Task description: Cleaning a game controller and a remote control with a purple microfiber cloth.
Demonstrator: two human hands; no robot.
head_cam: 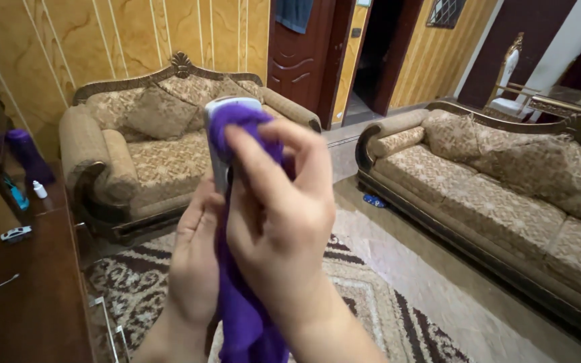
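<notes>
1. Progress, as a judgement: the wiping looks to be in full course. The purple cloth (247,296) covers the top and one side of the grey remote-like device (222,144), so that part appears under the rub. The bare grey edge on the device's left side seems still to be gone over, and how clean any part is cannot be told.
2. Left of the device, the left hand (193,269) is closed about its lower part, fingers wrapped round from behind. It clamps the device upright in front of the two-seat sofa (163,161).
3. The device itself stands between the two hands, raised above the patterned rug (364,296), with its upper end wrapped in cloth.
4. Right of the device, the right hand (280,215) is closed on the cloth, thumb and fingers pressing the fabric against the device's top. The rest of the cloth hangs down below the device, between the wrists.
</notes>
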